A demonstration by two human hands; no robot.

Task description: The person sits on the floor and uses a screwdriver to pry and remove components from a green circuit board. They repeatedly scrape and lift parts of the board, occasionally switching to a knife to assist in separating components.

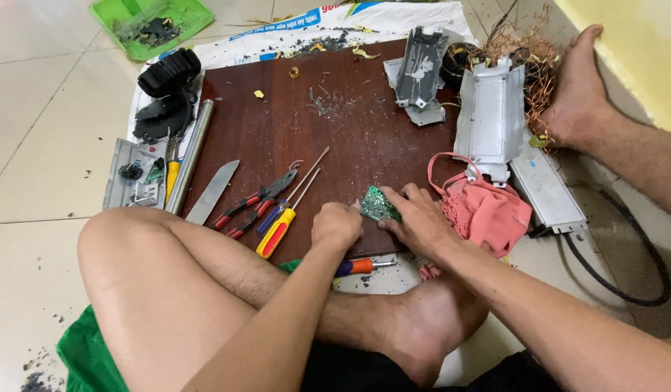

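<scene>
Brown wooden board [350, 138], centre of floor. Grey metal casing [490, 120], far right. Red-handled pliers [252, 205], left of hands. Left hand [336, 225] fisted at the board's near edge; contents indiscernible. Right hand [420, 218] gripping green circuit board [377, 205] just beside it.

Matt dark wood board [350, 138] (dusty), glossy metal knife blade [213, 190]

green circuit board [379, 205], dark brown wooden board [364, 131]

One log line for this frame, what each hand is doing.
left hand: fist beside circuit board | right hand: pressing circuit board on wooden board | screwdrivers idle
</scene>
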